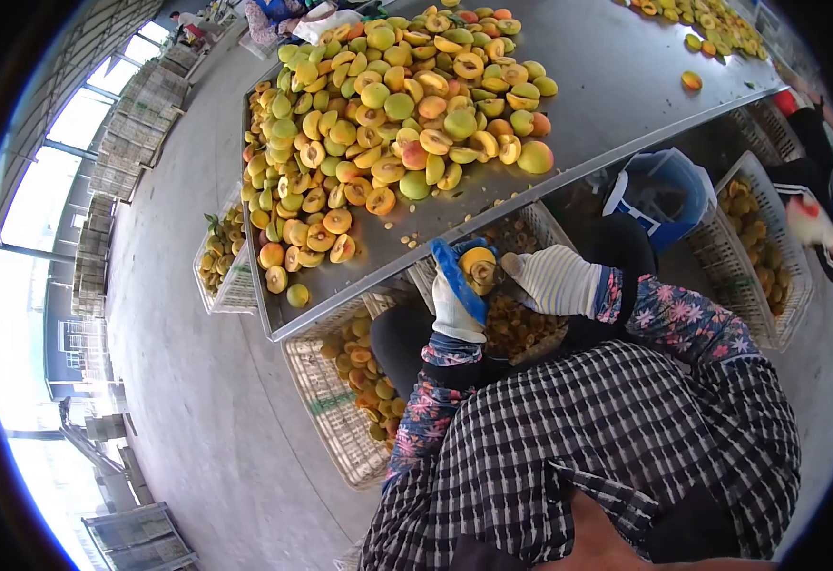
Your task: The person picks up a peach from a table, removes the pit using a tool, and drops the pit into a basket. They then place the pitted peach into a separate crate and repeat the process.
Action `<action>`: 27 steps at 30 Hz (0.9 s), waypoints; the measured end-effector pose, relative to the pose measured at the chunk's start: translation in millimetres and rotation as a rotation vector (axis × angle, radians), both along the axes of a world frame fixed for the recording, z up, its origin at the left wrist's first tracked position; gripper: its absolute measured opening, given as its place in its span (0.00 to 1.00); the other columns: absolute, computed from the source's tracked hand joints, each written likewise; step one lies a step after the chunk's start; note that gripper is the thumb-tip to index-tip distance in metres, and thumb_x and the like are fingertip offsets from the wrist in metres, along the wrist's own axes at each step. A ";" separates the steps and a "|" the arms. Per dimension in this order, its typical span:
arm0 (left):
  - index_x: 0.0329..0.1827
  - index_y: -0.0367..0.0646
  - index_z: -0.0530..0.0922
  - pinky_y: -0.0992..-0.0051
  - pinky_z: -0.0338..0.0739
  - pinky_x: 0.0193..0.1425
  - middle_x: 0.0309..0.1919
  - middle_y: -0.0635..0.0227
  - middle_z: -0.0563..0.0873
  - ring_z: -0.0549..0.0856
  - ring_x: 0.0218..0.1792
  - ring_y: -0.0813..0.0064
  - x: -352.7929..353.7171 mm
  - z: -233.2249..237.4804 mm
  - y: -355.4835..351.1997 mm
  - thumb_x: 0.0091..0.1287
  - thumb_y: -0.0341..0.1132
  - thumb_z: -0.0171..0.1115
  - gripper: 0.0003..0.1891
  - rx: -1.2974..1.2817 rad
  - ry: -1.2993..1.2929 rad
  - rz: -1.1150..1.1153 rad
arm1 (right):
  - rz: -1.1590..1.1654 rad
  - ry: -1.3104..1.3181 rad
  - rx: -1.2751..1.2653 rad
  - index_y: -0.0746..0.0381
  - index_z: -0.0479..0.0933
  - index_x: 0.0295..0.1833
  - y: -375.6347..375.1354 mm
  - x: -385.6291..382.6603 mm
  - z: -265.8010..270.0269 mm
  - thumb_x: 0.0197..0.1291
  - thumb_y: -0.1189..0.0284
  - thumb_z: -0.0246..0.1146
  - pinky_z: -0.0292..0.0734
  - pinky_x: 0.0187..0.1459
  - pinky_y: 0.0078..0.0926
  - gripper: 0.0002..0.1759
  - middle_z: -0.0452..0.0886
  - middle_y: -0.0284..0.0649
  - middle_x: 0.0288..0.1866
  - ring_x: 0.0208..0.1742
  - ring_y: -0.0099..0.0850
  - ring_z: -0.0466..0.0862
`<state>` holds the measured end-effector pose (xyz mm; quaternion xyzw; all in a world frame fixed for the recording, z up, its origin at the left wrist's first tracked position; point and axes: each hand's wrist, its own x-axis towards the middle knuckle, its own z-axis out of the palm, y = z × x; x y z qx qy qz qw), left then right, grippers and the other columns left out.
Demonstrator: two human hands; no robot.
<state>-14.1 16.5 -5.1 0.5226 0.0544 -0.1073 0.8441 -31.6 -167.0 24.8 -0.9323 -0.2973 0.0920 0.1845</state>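
Note:
My left hand [458, 303], in a white glove with blue over the palm and fingers, is closed around a cut apricot [479, 270] whose brown centre faces up. My right hand [554, 279], in a striped white glove, has its fingers closed right beside that apricot. Whatever those fingers grip is hidden. Both hands are just off the near edge of the metal table [607, 86]. Below them, a crate [551, 226] contains brownish pits or scraps. A big heap of apricots [369, 124], many of them halved, covers the table's left part.
Crates of apricots stand at my left [326, 419], under the table's left edge [231, 285] and at my right [754, 238]. A blue-and-white bucket [664, 195] sits under the table. Another person's gloved hand [809, 221] is at far right. Stacked crates [136, 124] line the wall.

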 end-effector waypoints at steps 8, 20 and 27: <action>0.46 0.35 0.81 0.76 0.82 0.44 0.37 0.64 0.86 0.86 0.37 0.73 12.0 -14.7 6.8 0.75 0.60 0.46 0.32 0.043 0.128 -0.010 | -0.092 0.143 0.114 0.67 0.64 0.56 11.0 -7.3 -36.4 0.59 0.67 0.62 0.79 0.35 0.45 0.24 0.82 0.52 0.35 0.38 0.52 0.84; 0.55 0.41 0.76 0.82 0.77 0.42 0.38 0.70 0.83 0.82 0.35 0.79 14.9 -18.3 8.7 0.77 0.58 0.46 0.27 -0.012 0.046 -0.083 | -0.175 0.049 0.385 0.65 0.67 0.55 14.2 -15.4 -48.6 0.69 0.68 0.55 0.77 0.32 0.42 0.15 0.79 0.51 0.30 0.31 0.54 0.81; 0.57 0.32 0.75 0.74 0.75 0.56 0.49 0.60 0.84 0.83 0.48 0.69 11.9 -33.9 1.3 0.82 0.42 0.38 0.22 0.303 -0.352 0.138 | -0.166 0.082 0.427 0.66 0.67 0.51 19.6 -7.5 -23.9 0.64 0.67 0.59 0.76 0.37 0.47 0.17 0.80 0.55 0.33 0.37 0.57 0.81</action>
